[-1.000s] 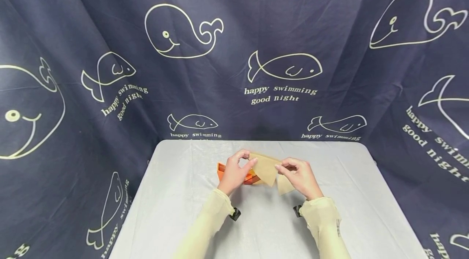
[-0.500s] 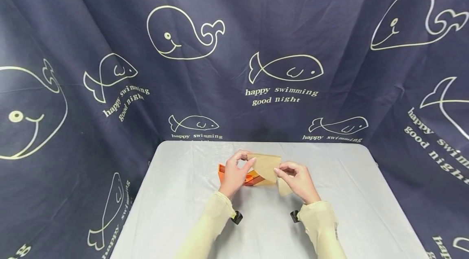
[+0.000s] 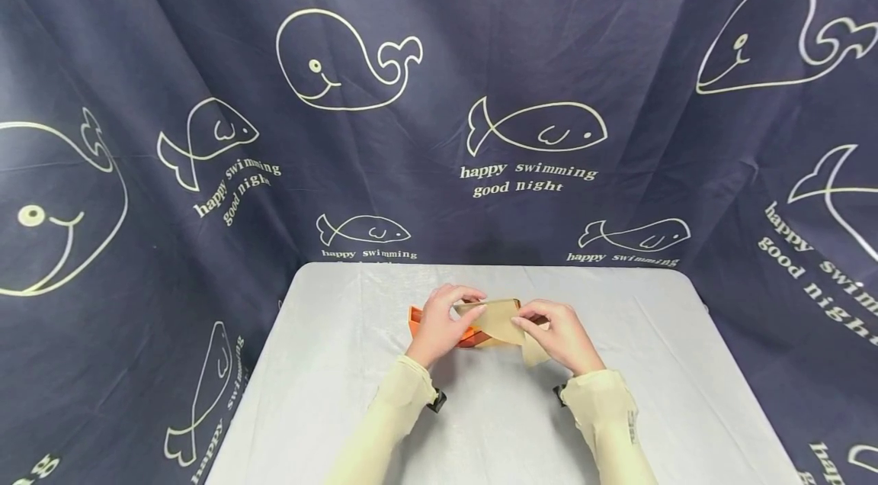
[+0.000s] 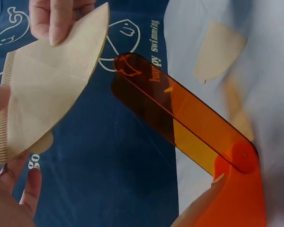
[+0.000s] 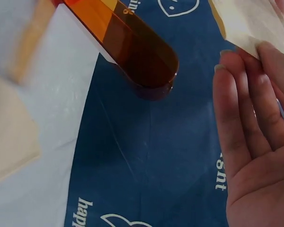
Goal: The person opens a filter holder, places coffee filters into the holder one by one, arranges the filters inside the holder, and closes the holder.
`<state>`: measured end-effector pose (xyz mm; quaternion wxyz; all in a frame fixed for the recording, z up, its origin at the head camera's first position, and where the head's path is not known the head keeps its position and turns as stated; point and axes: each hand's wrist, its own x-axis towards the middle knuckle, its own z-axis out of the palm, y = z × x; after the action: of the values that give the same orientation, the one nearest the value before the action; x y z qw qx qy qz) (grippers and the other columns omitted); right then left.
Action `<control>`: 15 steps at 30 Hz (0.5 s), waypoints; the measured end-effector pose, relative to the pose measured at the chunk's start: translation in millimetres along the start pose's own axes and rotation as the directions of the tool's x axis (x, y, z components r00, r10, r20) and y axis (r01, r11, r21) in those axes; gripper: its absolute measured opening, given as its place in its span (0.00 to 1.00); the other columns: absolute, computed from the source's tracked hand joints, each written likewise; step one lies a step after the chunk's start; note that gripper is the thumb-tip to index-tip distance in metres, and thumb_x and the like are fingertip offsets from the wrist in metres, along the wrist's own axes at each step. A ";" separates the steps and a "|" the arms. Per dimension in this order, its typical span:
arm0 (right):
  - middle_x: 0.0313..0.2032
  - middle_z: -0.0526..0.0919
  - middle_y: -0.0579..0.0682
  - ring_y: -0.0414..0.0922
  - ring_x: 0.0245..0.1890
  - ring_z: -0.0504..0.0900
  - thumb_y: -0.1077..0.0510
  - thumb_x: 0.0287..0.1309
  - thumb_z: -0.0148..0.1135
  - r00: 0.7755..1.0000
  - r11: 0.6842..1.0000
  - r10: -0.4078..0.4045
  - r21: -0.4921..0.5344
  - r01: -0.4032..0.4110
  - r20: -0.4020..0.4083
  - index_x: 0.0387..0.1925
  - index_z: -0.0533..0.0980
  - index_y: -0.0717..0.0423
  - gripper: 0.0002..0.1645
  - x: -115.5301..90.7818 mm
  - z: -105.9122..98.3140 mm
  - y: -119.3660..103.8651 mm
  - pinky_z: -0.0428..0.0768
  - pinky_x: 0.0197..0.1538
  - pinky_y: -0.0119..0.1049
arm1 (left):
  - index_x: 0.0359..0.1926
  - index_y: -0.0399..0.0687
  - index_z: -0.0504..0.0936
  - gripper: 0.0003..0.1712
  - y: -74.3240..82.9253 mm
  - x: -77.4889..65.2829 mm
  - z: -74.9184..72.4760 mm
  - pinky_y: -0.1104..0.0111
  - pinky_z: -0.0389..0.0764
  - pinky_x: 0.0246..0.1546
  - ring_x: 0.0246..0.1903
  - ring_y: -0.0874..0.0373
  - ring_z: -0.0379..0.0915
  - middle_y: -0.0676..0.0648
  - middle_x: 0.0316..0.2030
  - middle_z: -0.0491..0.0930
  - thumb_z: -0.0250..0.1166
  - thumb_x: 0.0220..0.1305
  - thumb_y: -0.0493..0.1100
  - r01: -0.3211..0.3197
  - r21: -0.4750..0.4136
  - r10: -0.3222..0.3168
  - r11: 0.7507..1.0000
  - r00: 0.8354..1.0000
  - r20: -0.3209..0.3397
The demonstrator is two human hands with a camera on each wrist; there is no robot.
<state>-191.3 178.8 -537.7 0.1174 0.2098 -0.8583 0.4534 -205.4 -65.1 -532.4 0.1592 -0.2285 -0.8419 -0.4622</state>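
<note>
A tan paper coffee filter point(image 3: 499, 321) is held between both hands above the table. My left hand point(image 3: 439, 325) pinches it at the left end, with the thumb on the near face. At the right end, my right hand point(image 3: 565, 336) pinches it between thumb and fingers. A crimped seam runs along the filter's edge in the left wrist view. Below and behind the left hand lies an orange case point(image 3: 414, 321), partly hidden by that hand. Its see-through amber lid point(image 4: 180, 118) is swung out; one left finger is close to the hinge.
Another tan filter point(image 4: 220, 49) lies on the white-covered table point(image 3: 343, 393), just below the right hand in the head view. A blurred light-brown strip point(image 4: 237, 109) appears between it and the case. A dark blue curtain point(image 3: 439, 187) with whale drawings hangs behind the table.
The held filter has dropped slightly and tilted, its top edge now nearer level. Left fingers have shifted right along its top. The right hand moved a little left, then back; the case stayed put.
</note>
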 end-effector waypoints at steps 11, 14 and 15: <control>0.36 0.90 0.49 0.35 0.34 0.86 0.57 0.61 0.75 0.983 0.971 0.180 0.163 -0.174 -0.024 0.37 0.87 0.53 0.05 -3.6 5.8 -1.5 0.85 0.41 0.29 | 0.43 0.53 0.90 0.06 -2.2 -1.9 1.0 0.57 0.75 0.56 0.47 0.57 0.81 0.54 0.41 0.89 0.71 0.67 0.45 0.073 -0.070 -0.076 0.995 0.996 -0.049; 0.36 0.90 0.52 0.34 0.33 0.86 0.57 0.60 0.75 0.974 0.952 0.225 0.216 -0.215 -0.023 0.38 0.87 0.54 0.06 -5.2 6.9 -1.0 0.84 0.40 0.28 | 0.43 0.53 0.90 0.06 -3.6 -1.8 1.5 0.57 0.75 0.55 0.47 0.57 0.81 0.54 0.42 0.89 0.71 0.67 0.46 0.086 -0.106 -0.093 0.991 0.993 -0.066; 0.36 0.90 0.52 0.34 0.32 0.86 0.57 0.60 0.75 0.974 0.952 0.225 0.216 -0.215 -0.025 0.37 0.87 0.55 0.06 -5.2 6.9 -0.9 0.84 0.40 0.27 | 0.43 0.53 0.90 0.06 -3.9 -1.7 1.6 0.57 0.75 0.55 0.47 0.58 0.81 0.54 0.42 0.89 0.71 0.67 0.46 0.088 -0.112 -0.096 0.990 0.993 -0.069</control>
<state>-186.3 173.9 -543.0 0.0644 0.1130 -0.8198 0.5577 -206.1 -65.9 -536.8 0.1560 -0.1806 -0.8186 -0.5225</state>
